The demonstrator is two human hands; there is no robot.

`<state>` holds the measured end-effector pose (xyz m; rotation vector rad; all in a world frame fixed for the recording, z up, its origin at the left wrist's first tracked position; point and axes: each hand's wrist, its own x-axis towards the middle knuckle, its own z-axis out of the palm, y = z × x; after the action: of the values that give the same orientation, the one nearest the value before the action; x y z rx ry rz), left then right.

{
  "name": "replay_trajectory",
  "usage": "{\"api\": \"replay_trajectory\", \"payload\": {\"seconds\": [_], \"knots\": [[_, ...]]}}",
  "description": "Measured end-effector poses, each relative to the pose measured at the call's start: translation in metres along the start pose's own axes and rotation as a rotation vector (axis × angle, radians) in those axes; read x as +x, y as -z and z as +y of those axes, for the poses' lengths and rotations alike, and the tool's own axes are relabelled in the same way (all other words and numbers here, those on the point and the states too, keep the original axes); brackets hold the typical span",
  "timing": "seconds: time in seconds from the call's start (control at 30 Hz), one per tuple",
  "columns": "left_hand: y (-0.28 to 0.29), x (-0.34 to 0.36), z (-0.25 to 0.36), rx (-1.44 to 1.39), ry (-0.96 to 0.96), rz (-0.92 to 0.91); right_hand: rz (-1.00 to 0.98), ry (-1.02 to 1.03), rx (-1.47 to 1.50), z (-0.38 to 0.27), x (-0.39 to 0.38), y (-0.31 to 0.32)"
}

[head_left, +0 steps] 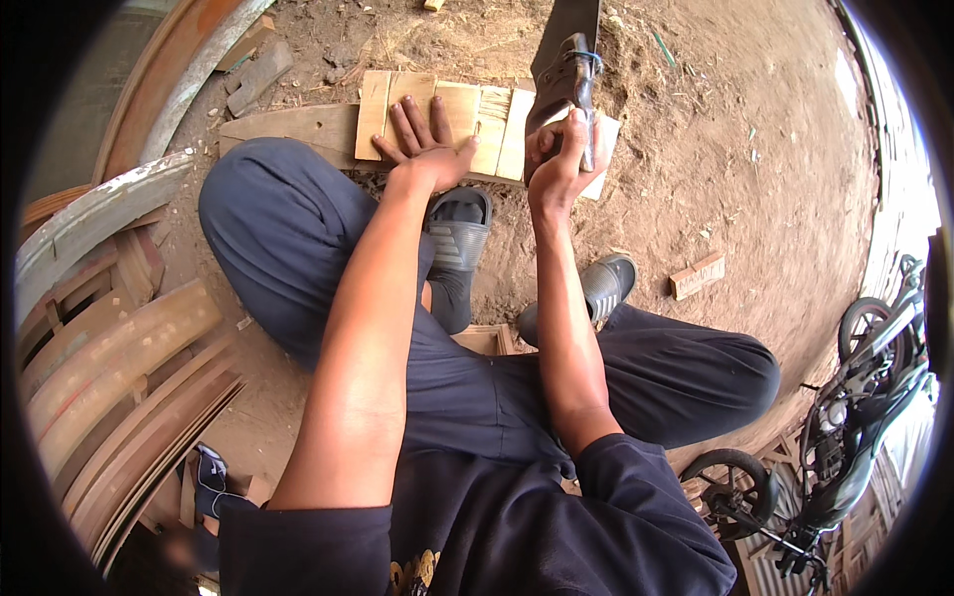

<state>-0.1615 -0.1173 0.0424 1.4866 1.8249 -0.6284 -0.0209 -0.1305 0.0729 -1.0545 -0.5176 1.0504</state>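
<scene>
We log the pale board (457,104) over a plank (288,124), left hand (427,154) spread flat on it, right hand (559,164) wrapped round the saw (571,79) at its right part, cutting done or left undetermined.

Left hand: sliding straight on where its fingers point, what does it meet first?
The left hand would first cross the far edge of the pale wood under it, then dirt ground. Nothing seems to stand up there, though depth is unclear.
</scene>
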Motion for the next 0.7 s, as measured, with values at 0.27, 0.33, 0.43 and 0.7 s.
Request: {"api": "replay_trajectory", "payload": {"seconds": [0.27,0.33,0.43,0.7], "knots": [[0.007,-0.002,0.002,0.001,0.005,-0.039,-0.021,-0.184,-0.172,0.019,0.000,0.003],[0.004,-0.002,0.002,0.005,0.004,-0.037,-0.011,-0.137,-0.144,0.012,-0.002,0.001],[0.000,0.000,-0.002,0.009,0.010,-0.001,-0.008,0.001,-0.080,0.001,-0.001,-0.005],[0.009,-0.006,0.003,-0.011,0.007,-0.053,-0.088,-0.176,-0.253,0.027,-0.001,0.016]]}}
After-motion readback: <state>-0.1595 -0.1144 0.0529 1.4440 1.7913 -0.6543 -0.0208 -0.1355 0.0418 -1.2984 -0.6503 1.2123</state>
